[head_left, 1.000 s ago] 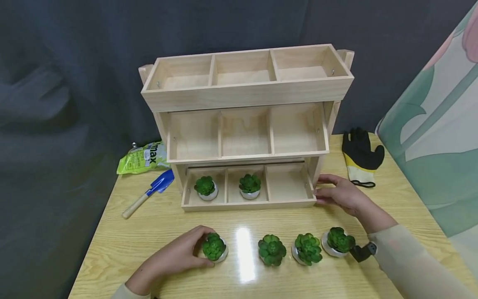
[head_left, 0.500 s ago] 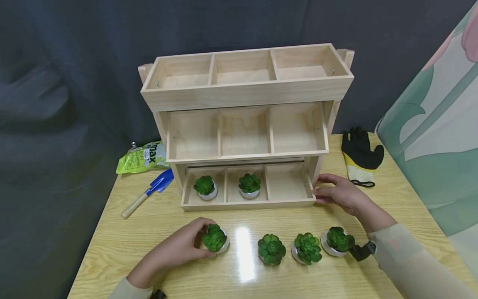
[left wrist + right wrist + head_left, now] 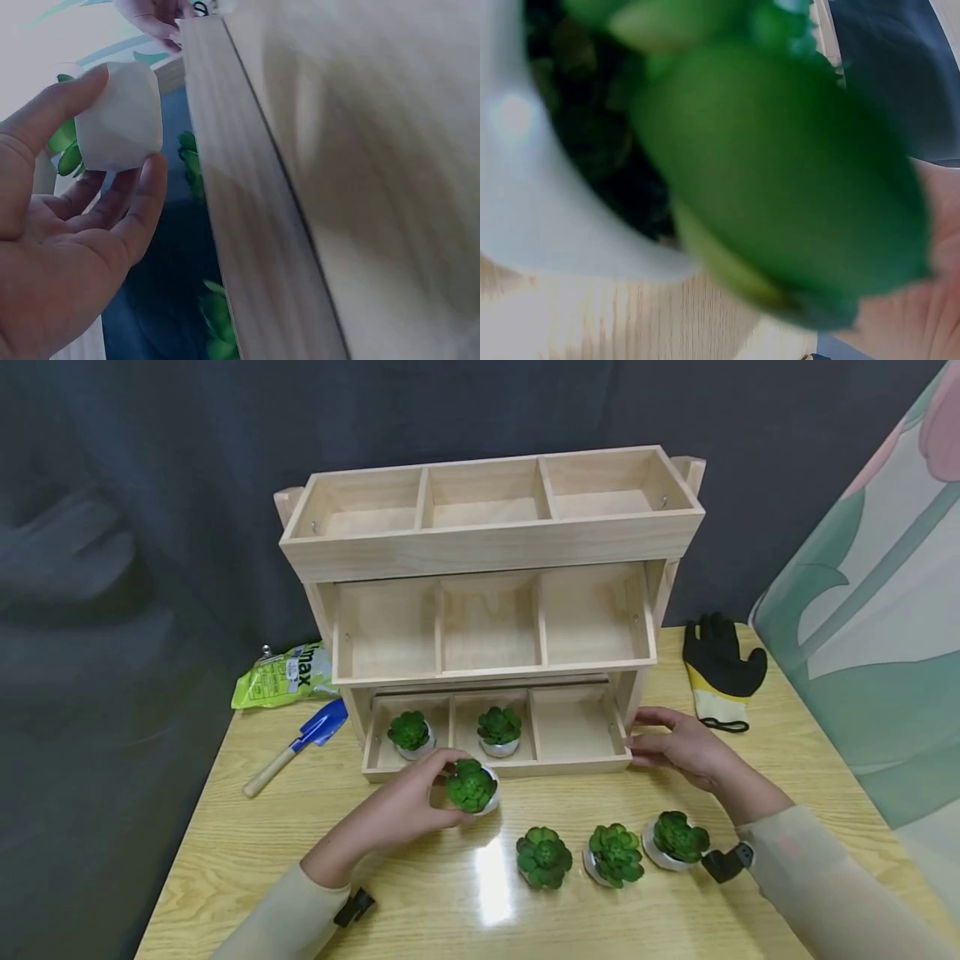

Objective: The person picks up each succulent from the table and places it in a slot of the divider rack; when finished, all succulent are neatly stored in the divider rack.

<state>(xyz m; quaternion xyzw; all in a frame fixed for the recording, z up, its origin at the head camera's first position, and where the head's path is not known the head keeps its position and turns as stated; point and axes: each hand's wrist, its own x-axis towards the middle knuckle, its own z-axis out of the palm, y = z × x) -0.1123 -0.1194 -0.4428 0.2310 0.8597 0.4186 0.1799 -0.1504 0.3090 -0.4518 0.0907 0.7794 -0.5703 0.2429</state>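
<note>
My left hand (image 3: 408, 802) pinches a potted succulent (image 3: 472, 786) by its white pot, just in front of the shelf's lowest tray. The left wrist view shows the white pot (image 3: 124, 120) between thumb and fingers. In the lowest tray (image 3: 555, 767), one succulent (image 3: 409, 732) stands in the left compartment and another (image 3: 499, 727) in the middle one; the right compartment holds none. My right hand (image 3: 686, 750) touches the right end of that tray with its fingertips. A succulent close to the lens (image 3: 780, 172) hides most of the right wrist view.
Three potted succulents (image 3: 543, 857) (image 3: 615, 855) (image 3: 678, 837) stand in a row at the front right. A blue trowel (image 3: 324, 724) and a green bag (image 3: 288, 677) lie left of the wooden shelf (image 3: 491, 544). A black and yellow glove (image 3: 722, 668) lies at the right.
My left hand has moved up and to the right, carrying its succulent from the front of the table towards the lowest tray. The right hand stays at the tray's end.
</note>
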